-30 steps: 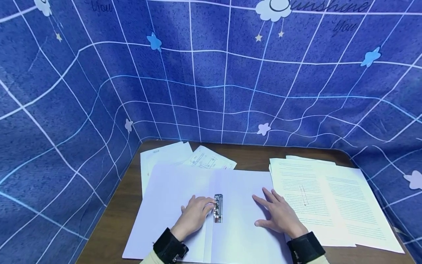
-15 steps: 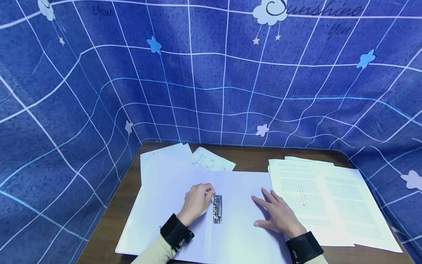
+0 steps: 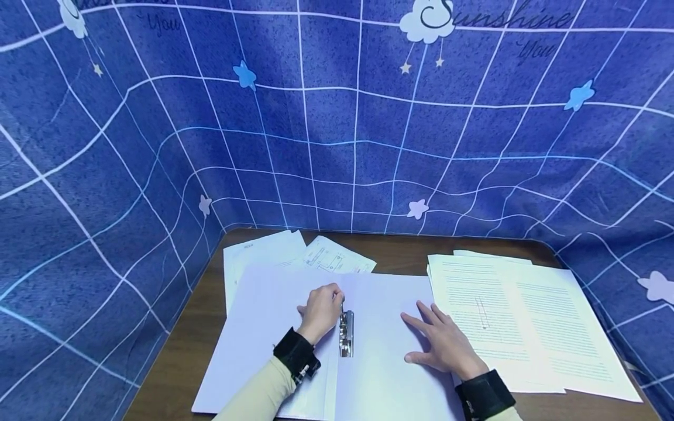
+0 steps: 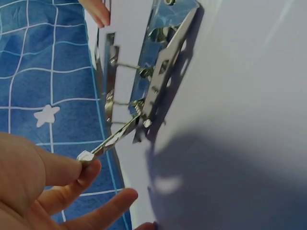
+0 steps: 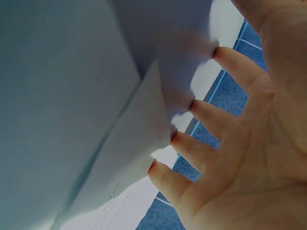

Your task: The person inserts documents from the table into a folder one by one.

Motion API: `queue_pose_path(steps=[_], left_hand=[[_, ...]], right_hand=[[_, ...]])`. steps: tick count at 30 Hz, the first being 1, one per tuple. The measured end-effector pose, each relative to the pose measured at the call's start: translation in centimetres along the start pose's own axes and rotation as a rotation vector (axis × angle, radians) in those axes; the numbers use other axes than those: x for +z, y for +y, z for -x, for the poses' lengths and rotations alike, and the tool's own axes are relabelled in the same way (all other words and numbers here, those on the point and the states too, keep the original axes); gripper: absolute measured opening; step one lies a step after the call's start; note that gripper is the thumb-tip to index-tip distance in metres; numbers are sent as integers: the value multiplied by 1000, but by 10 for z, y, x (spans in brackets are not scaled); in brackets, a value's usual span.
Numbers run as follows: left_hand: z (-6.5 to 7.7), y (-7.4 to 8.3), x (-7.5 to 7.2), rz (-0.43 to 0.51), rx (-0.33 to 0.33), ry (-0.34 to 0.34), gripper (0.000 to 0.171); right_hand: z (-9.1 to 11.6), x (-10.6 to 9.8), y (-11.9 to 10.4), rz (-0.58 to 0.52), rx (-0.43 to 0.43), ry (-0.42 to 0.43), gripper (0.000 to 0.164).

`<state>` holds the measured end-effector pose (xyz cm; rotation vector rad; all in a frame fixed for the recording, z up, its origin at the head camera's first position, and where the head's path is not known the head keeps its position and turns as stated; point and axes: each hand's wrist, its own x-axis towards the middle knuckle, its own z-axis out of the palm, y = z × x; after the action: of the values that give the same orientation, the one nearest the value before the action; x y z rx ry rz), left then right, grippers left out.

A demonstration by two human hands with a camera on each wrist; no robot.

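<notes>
A white file folder (image 3: pixel 392 304) lies spread open on the table, its metal lever clip (image 3: pixel 346 336) fixed beside the spine. At the clip's far end is my left hand (image 3: pixel 321 310). In the left wrist view, its thumb and index finger pinch the tip of the clip's lever (image 4: pixel 115 136), which stands raised at an angle from the clip body. The other fingers are loosely bent. My right hand (image 3: pixel 447 345) rests on the folder's right side with fingers spread; in the right wrist view the fingertips touch the white surface.
Printed sheets (image 3: pixel 558 316) lie to the right, partly beside the folder's edge. More papers (image 3: pixel 258 248) and a sheet with line drawings (image 3: pixel 339 257) stick out behind the folder. A brown wooden table (image 3: pixel 174 362) carries everything, with a blue patterned cloth (image 3: pixel 326 117) behind.
My left hand first moves to the clip's far end, then shifts slightly right, pinching the lever. The folder's left cover shifts out left, then back. My right hand stays put.
</notes>
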<state>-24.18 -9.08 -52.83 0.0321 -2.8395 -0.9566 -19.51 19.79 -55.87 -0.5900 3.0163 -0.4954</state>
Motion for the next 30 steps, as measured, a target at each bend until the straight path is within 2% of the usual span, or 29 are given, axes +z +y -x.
queue_pose_path(steps=[4, 7, 20, 30], left_hand=[[-3, 1, 10, -74, 22, 78, 16], [-4, 2, 15, -131, 30, 108, 13], [-4, 2, 27, -216, 7, 116, 10], [-2, 0, 30, -231, 10, 115, 11]], right_hand=[[0, 0, 0, -3, 2, 7, 88], [0, -1, -1, -12, 5, 1, 88], [1, -2, -2, -7, 1, 7, 88], [1, -1, -2, -6, -6, 11, 87]])
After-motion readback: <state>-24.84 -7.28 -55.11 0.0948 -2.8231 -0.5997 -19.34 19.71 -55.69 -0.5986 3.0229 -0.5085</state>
